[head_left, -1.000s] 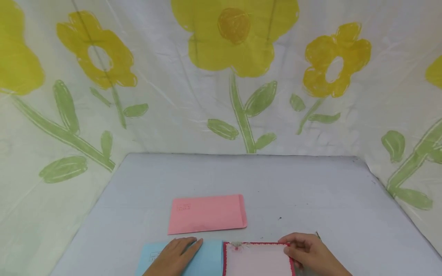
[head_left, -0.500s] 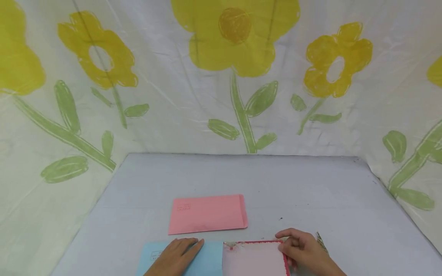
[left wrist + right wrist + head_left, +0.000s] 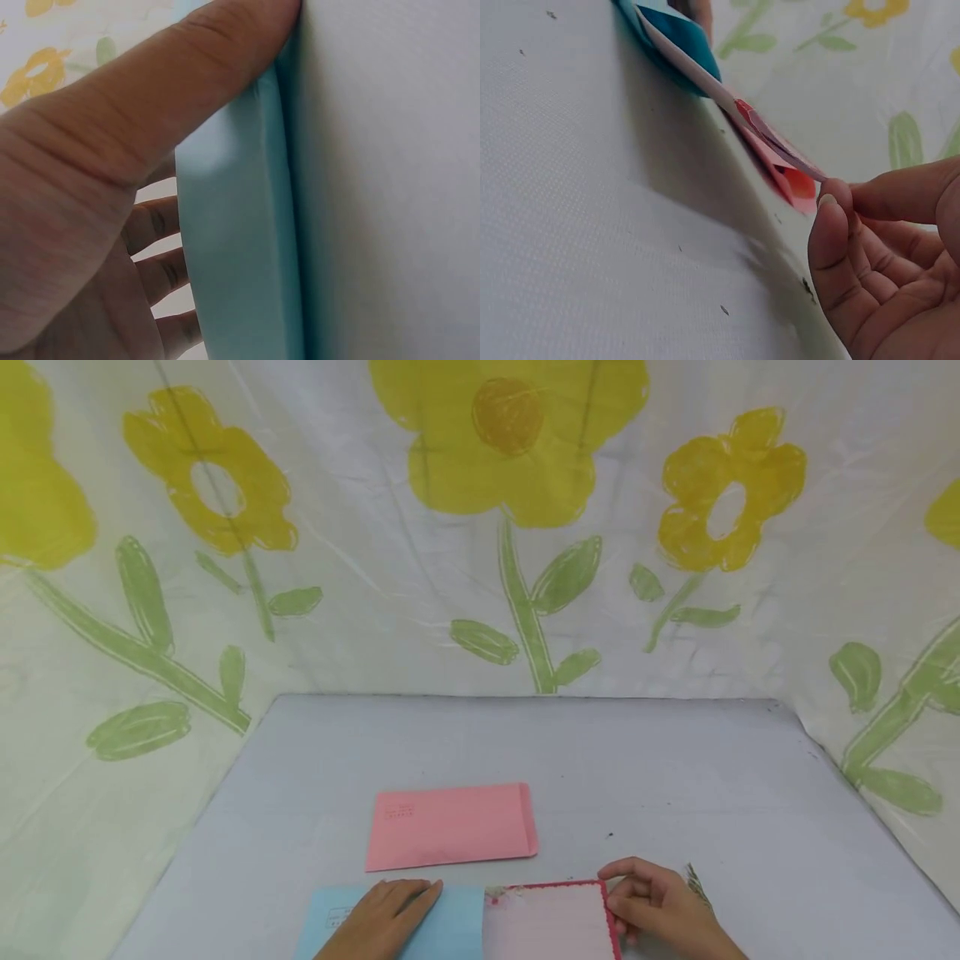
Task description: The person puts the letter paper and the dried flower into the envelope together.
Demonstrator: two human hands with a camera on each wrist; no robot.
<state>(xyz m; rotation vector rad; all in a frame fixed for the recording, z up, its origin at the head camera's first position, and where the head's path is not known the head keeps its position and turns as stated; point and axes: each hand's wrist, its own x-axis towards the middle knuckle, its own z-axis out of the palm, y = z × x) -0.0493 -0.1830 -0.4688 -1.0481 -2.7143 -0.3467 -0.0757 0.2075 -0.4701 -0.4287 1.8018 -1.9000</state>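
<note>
A light blue envelope (image 3: pixel 457 927) lies at the front of the table, its mouth to the right. Across it rests my left hand (image 3: pixel 381 917), fingers extended on its upper face; in the left wrist view the thumb lies over the envelope (image 3: pixel 236 217). My right hand (image 3: pixel 663 906) pinches the right edge of a pale pink letter sheet (image 3: pixel 547 918) with a red scalloped border. The sheet's left end is hidden inside the envelope. In the right wrist view the letter sheet (image 3: pixel 686 66) slopes up, raised off the table, to the thumb and fingertip of the right hand (image 3: pixel 892 262).
A pink envelope (image 3: pixel 450 828) lies flat just beyond the blue one. Beside the right hand a thin green sprig-like thing (image 3: pixel 697 887) is partly hidden. A white backdrop (image 3: pixel 360 635) painted with yellow flowers rises behind the grey-white table (image 3: pixel 660 760).
My right hand has moved left with the letter sheet. The sheet's left red border has gone out of sight inside the blue envelope. My left hand has stayed put.
</note>
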